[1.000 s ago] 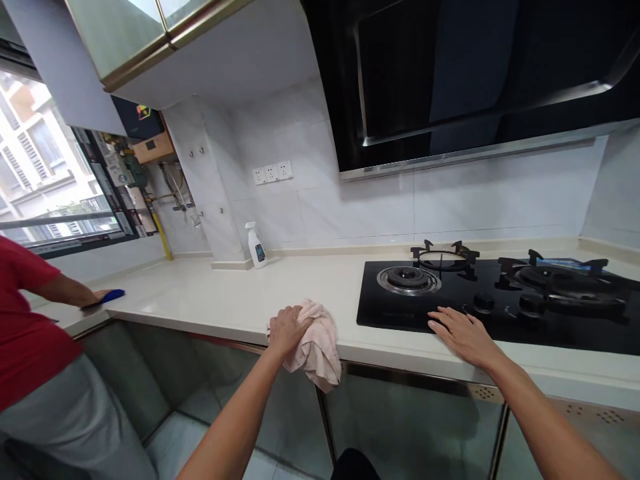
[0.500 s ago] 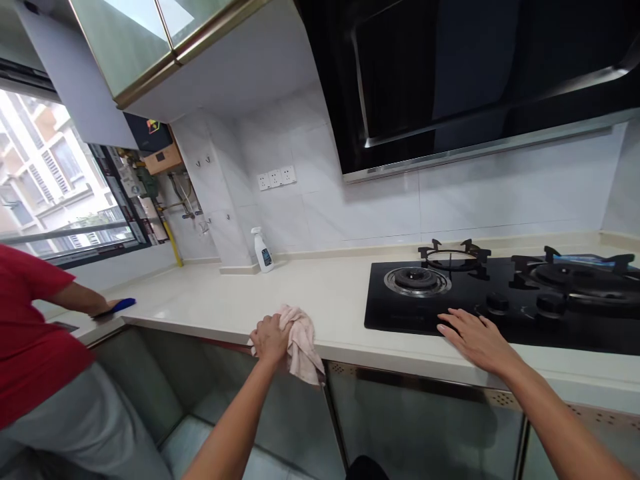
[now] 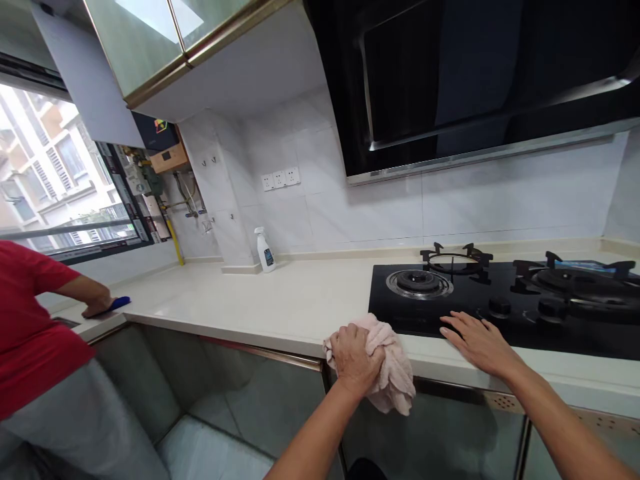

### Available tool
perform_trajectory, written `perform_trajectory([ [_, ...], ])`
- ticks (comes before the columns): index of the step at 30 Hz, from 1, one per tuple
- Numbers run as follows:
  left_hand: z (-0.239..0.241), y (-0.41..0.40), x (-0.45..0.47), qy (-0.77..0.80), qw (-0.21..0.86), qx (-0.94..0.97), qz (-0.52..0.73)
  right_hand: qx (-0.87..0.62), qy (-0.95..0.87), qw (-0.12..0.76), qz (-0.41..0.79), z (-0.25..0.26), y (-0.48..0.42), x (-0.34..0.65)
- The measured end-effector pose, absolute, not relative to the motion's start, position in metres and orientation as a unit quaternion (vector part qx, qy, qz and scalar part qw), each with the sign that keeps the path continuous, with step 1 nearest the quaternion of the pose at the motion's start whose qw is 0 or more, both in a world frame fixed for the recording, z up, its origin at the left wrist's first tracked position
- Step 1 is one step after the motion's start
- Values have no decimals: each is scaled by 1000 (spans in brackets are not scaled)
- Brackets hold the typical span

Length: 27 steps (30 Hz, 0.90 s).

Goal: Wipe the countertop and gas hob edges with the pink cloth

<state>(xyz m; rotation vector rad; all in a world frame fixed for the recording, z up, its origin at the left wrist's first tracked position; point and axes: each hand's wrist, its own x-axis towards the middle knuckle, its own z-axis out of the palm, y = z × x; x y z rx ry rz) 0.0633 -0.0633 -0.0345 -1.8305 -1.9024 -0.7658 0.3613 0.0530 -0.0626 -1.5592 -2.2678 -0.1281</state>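
Note:
My left hand (image 3: 356, 357) is closed on a pale pink cloth (image 3: 393, 367) at the front edge of the white countertop (image 3: 280, 303). Part of the cloth hangs down over that edge, just left of the gas hob. On the right, my right hand (image 3: 480, 343) lies flat with its fingers stretched out. Its fingertips rest on the front rim of the black gas hob (image 3: 405, 317), left of the control knobs (image 3: 499, 307), and it holds nothing.
A white spray bottle (image 3: 265, 251) stands against the back wall. At the left, a person in a red shirt (image 3: 35, 310) presses a blue cloth (image 3: 120, 302) on the counter. The black range hood (image 3: 450, 80) overhangs the hob. Pot supports (image 3: 453, 263) sit on the burners.
My left hand has slid the cloth to the right along the counter's front edge, close to the hob. My right hand has stayed in place. The other person's hand has shifted slightly.

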Motion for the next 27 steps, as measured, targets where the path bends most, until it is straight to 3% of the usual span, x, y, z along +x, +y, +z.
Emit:
perform_trajectory([
  [8,-9,-56,34,-663,149,-708,-192,-558,-809,185,-33,-56,47,360],
  [14,39,-35,1,-738,-18,-633,-235,-559,-808,188,-19,-50,43,358],
  [22,104,-19,-73,-800,37,-544,-250,-558,-809,184,-6,-47,40,358],
  [27,94,-31,-71,-806,56,-546,-222,-560,-807,188,-6,-48,39,358],
])
